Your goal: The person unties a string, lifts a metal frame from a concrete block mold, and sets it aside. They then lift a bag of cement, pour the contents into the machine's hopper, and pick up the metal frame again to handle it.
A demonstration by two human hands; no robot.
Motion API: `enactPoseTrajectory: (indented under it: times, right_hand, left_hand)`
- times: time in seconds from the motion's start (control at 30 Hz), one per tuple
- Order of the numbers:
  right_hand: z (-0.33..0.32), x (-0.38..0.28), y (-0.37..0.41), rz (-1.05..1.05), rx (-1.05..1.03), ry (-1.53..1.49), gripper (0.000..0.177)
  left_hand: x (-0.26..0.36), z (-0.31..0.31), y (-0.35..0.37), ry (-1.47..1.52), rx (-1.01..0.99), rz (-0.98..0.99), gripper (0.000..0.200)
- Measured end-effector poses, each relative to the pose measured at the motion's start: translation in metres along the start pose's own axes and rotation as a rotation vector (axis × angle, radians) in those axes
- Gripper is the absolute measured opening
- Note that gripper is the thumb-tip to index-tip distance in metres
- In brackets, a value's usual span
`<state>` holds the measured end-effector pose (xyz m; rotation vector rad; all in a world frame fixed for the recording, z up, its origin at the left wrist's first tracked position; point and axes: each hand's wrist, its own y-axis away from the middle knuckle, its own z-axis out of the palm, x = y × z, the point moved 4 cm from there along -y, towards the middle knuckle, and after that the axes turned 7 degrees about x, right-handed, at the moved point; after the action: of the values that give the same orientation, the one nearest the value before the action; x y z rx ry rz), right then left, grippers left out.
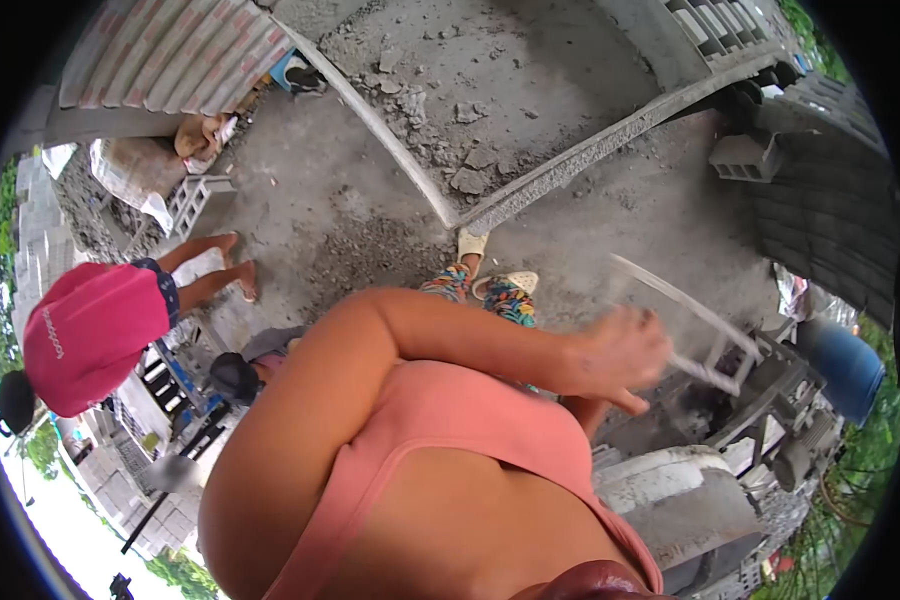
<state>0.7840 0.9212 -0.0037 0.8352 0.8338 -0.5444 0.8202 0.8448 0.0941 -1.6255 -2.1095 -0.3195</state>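
My left arm reaches across my chest to the right. My left hand [620,352] is at its end, smeared by motion, with fingers that look partly bent. Just beyond the fingers is a pale bar frame [685,305] with a short crosspiece, which overlaps the hand in this view; whether the hand touches it I cannot tell. A bit of my right arm [582,412] shows under the left forearm, and my right hand is hidden. Below my arm are my pale clogs [507,286] and patterned trousers [510,312] on the grey ground.
A low concrete curb [390,140] encloses rubble ahead. At left, a person in a pink shirt [95,335] bends forward; another person's dark cap [235,377] shows nearby. Hollow blocks [745,158], a blue drum [842,370] and a rounded grey drum-like body [675,500] are at right.
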Motion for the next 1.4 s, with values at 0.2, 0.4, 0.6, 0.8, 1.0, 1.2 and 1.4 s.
enactPoseTrajectory:
  times: [0.2,0.4,0.6,0.8,1.0,1.2,1.4]
  right_hand:
    - [0.034,0.08,-0.017,0.272,-0.132,0.006,0.035]
    - [0.039,0.001,-0.016,0.232,0.148,0.015,0.038]
    - [-0.018,-0.07,-0.031,-0.1,0.387,-0.108,0.034]
    - [0.014,0.0,-0.035,0.05,0.128,0.049,0.034]
    - [0.019,0.005,-0.032,0.05,0.101,0.171,0.034]
    - [-0.017,-0.044,-0.057,-0.19,-0.108,0.001,0.033]
    - [0.038,0.022,-0.038,0.248,-0.136,0.046,0.035]
  left_hand:
    - [-0.08,-0.096,0.073,0.341,-0.347,-0.54,0.075]
    - [-0.057,-0.004,0.042,0.413,0.047,-0.106,0.069]
    - [-0.021,0.005,0.014,0.269,0.367,0.078,0.072]
    - [-0.058,-0.063,0.059,0.183,0.475,-0.261,0.072]
    - [-0.061,-0.023,0.052,-0.035,0.445,-0.306,0.072]
    - [-0.044,-0.041,0.052,0.33,0.778,0.007,0.059]
    - [-0.046,-0.057,0.051,0.218,0.727,-0.079,0.066]
